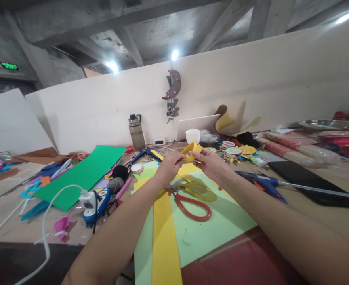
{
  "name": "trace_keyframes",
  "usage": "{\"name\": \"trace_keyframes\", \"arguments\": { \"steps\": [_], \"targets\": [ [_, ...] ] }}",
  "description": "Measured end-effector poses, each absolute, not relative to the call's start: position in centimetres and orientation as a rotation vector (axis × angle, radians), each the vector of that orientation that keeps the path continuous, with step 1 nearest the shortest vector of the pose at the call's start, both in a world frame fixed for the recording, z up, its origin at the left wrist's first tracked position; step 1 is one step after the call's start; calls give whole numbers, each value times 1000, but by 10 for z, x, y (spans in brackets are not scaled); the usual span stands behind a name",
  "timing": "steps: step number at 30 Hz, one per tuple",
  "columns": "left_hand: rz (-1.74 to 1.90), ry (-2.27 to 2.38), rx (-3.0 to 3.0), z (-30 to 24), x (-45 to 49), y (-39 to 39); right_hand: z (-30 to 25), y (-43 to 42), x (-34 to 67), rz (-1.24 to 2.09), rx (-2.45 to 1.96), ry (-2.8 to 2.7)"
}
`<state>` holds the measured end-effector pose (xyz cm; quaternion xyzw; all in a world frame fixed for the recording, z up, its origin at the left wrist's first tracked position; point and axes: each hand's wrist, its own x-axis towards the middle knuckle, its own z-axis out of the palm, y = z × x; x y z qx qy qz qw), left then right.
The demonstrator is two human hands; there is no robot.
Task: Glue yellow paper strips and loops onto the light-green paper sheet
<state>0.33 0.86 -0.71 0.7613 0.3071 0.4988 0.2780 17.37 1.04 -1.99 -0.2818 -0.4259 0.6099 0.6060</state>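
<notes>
Head view: left hand [168, 167] and right hand [212, 163] pinch a looped yellow strip [194, 147] between nearly closed fingertips, above the pale green sheet [210, 239]; shaping seems the step, next calling for steady pressure.

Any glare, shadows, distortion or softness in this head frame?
Head view throughout: ceiling lights glare white; wide-angle distortion seems to stretch the forearms; faint shadows lie on the pale green sheet; fine detail on the yellow loop looks soft.
</notes>
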Motion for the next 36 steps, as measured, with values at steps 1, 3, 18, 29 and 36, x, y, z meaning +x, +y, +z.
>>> {"name": "trace_keyframes", "arguments": {
  "steps": [1, 3, 18, 29, 36],
  "targets": [
    [1345, 817, 2062, -6, 4, 7, -20, 10, 174, 1416, -654, -981],
    [1359, 798, 2100, -3, 4, 3, -19, 9, 174, 1428, -648, -982],
    [1300, 623, 1213, -10, 10, 16, -18, 9, 171, 1432, -563, -1031],
    [1277, 655, 1088, -8, -1, 23, -8, -5, 171, 1489, -538, -1090],
    [1008, 960, 1516, -2, -20, 30, -4, -8, 172, 1509, -692, -996]
  ]
}}
